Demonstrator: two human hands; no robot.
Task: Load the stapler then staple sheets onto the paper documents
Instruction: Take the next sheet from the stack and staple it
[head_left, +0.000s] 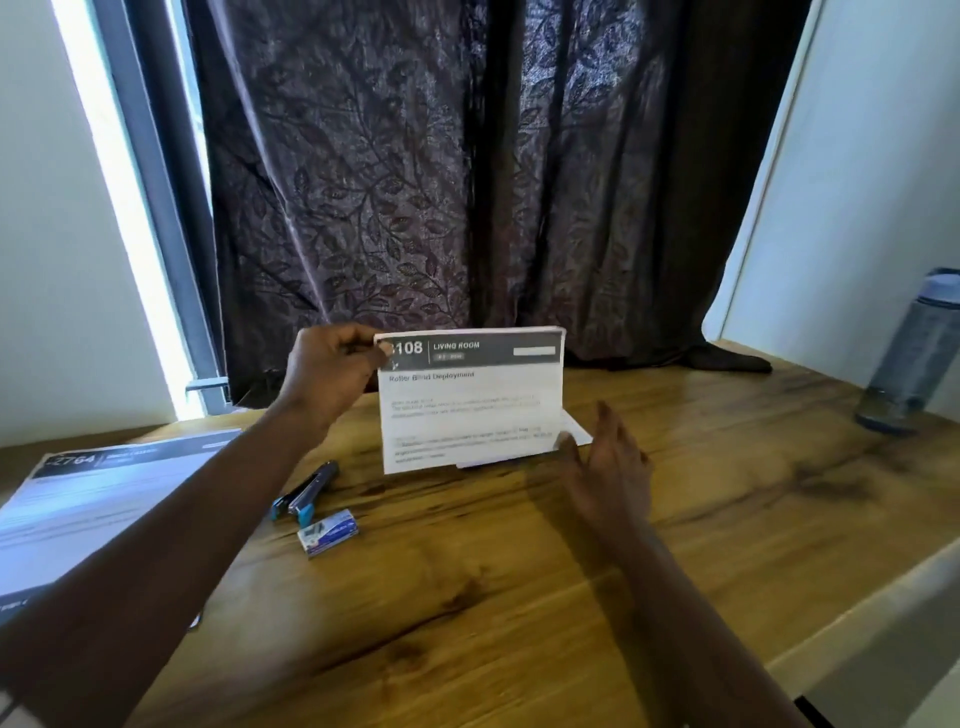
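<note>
My left hand (332, 371) pinches the top left corner of a printed document (472, 400) headed "LIVING ROOM", and the sheet stands nearly upright on the wooden table (519, 597). My right hand (610, 462) is open, its fingers straight beside the sheet's lower right corner. Whether it touches the paper I cannot tell. A black and blue stapler (306, 491) lies on the table below my left forearm. A small blue box of staples (330, 531) lies just in front of the stapler. A second stack of printed documents (93, 509) lies flat at the table's left edge.
A grey water bottle (917, 353) stands at the table's far right. A dark patterned curtain (441, 182) hangs behind the table, with a window frame (156, 208) to its left. A white wall panel (857, 182) rises on the right.
</note>
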